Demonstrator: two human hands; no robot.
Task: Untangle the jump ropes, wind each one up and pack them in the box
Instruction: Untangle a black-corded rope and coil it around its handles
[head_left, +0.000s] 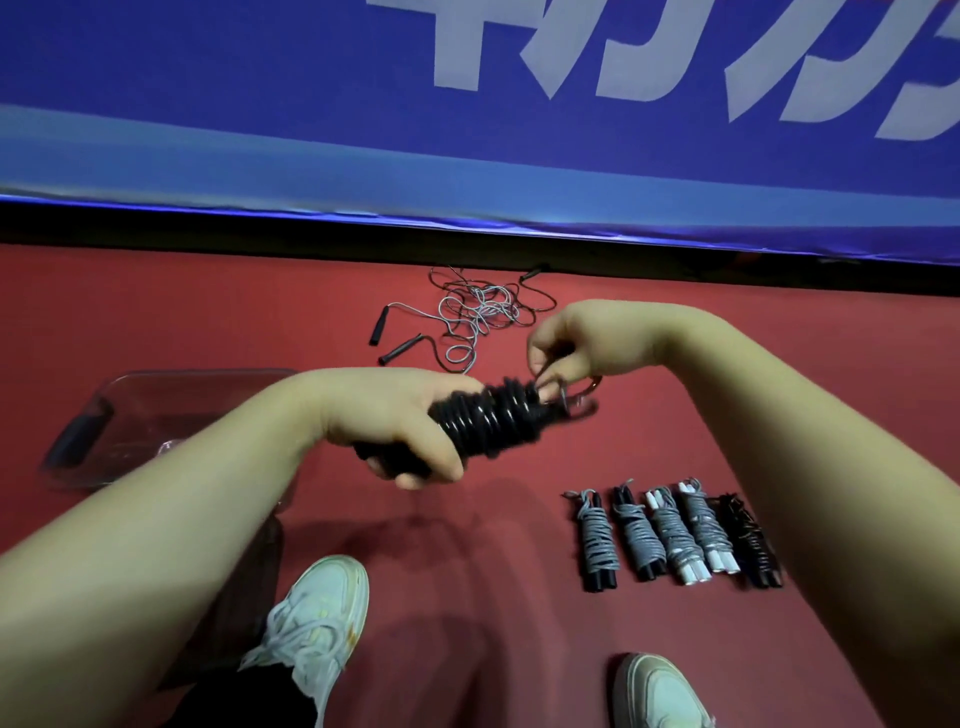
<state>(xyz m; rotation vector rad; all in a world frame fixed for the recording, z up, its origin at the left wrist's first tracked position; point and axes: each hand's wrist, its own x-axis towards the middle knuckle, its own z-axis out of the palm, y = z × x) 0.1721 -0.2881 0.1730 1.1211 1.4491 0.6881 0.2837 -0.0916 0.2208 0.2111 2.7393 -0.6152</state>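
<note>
Left hand (395, 423): forearm reaches in from the near left, held above the floor. Fingers and thumb are curled round the handle end of a black jump rope (493, 415), which is coiled tightly round its own handles and points to the far right.

Right hand (576, 343): forearm comes in from the near right, wrist bent down. Thumb and fingertips pinch the loose end loop of the cord at the far right tip of the same bundle; the loop is blurred.

Wound ropes (675, 535): five finished bundles lie side by side in a row on the floor, near right, under the right forearm. Four are grey-corded, two of these with black handles and two with white; the rightmost is black.

Tangled ropes (478, 312): a loose heap of grey and black cord with black handles, on the floor beyond the hands, near the wall base.

Box (104, 410): clear plastic, dark handle, on the floor at left, partly hidden by the left forearm.

Floor (208, 312): red. Banner (260, 104): blue with white lettering, along the far side.

Sneakers (317, 623): pale, at the near edge.
</note>
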